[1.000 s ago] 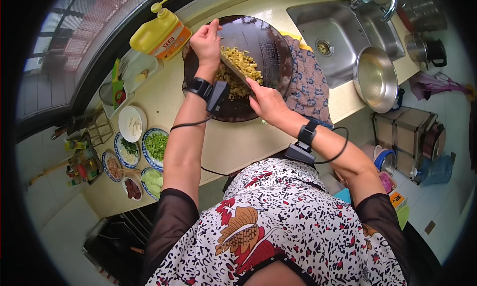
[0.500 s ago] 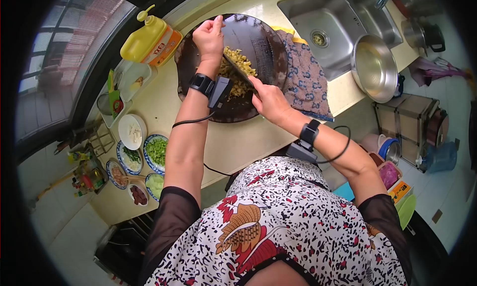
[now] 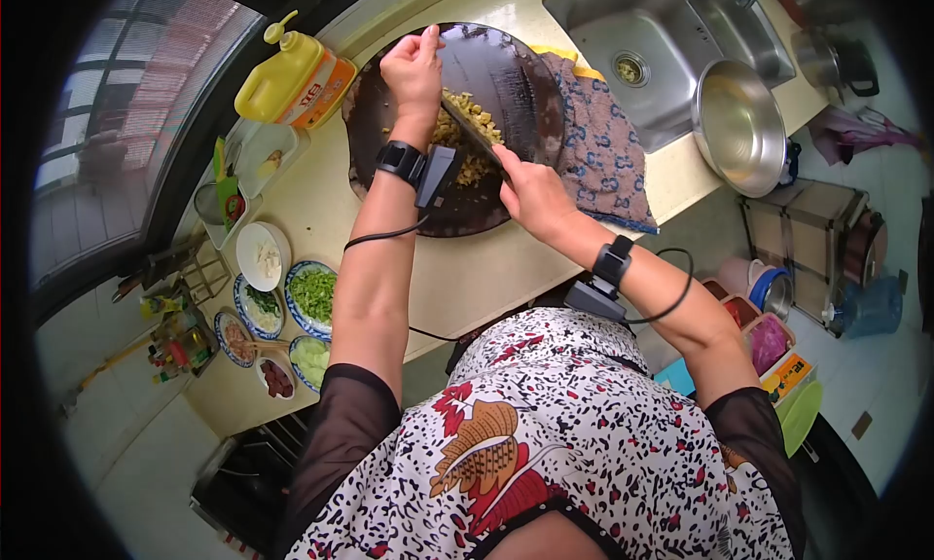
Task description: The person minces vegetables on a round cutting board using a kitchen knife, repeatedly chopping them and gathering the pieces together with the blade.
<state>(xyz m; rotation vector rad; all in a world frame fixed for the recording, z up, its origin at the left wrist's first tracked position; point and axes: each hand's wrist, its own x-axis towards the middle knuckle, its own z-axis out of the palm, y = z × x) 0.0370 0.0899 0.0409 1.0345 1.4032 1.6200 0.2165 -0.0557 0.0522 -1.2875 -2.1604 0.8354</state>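
My right hand (image 3: 535, 192) is closed round the handle of a kitchen knife (image 3: 473, 130), whose dark blade runs up and left over the chopping board. Beneath and beside the blade lies a pile of chopped yellow-brown food (image 3: 475, 167), partly covered by my left wrist. My left hand (image 3: 413, 75) is over the upper left of the board, its fingers curled into a loose fist with the thumb stretched along the top; no object shows in it. The round, dark chopping board (image 3: 520, 78) looks wet and rests on the counter.
A patterned cloth (image 3: 608, 151) lies right of the board, near the sink (image 3: 623, 35) and a metal basin (image 3: 737, 132). A yellow pump bottle (image 3: 292, 78) stands at the left. Several dishes of cut food, including a plate of chopped greens (image 3: 313, 295), sit lower left.
The knife and my right hand have shifted slightly right and down. My left hand stays raised in a fist. The whole view has moved a little.
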